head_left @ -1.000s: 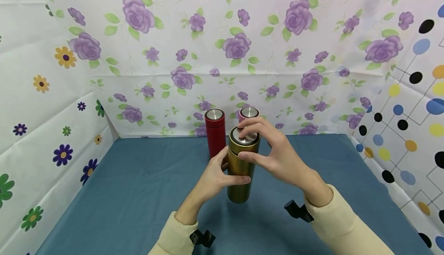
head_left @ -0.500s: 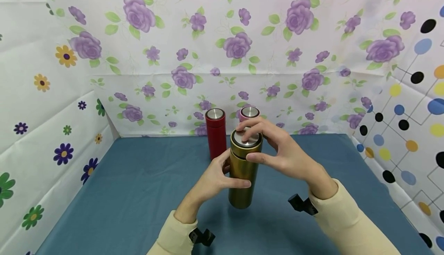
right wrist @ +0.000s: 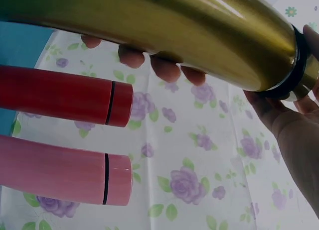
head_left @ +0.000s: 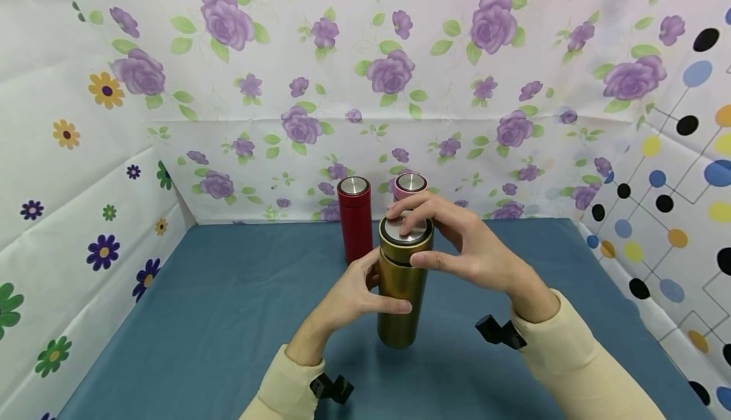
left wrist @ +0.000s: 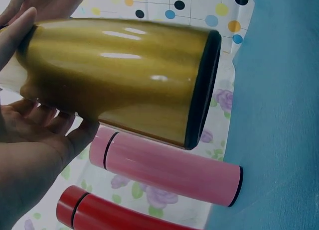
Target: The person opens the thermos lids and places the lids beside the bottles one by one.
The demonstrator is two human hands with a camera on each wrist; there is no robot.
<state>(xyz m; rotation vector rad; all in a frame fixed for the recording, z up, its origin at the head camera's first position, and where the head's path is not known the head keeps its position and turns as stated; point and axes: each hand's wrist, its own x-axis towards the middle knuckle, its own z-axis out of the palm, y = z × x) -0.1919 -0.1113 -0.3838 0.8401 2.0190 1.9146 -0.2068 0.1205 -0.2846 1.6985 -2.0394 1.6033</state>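
Note:
A gold thermos bottle (head_left: 401,299) with a steel-topped lid (head_left: 407,231) is held nearly upright in front of me. In the left wrist view its dark base appears raised off the blue cloth. My left hand (head_left: 356,290) grips the bottle's body from the left, thumb across the front and fingers behind it. From the right, my right hand (head_left: 465,242) holds the lid, with the thumb at its near side and fingers over the top. Behind stand a red thermos bottle (head_left: 355,223) and a pink thermos bottle (right wrist: 55,170), the pink one mostly hidden in the head view.
Blue cloth (head_left: 240,306) covers the table. A flowered cloth wall (head_left: 354,77) rises behind the bottles. Side walls of printed cloth stand at left (head_left: 74,204) and right (head_left: 668,217).
The gold thermos bottle has come slightly nearer to me and a little to the right, with both hands on it. The red and pink thermos bottles have stayed in place.

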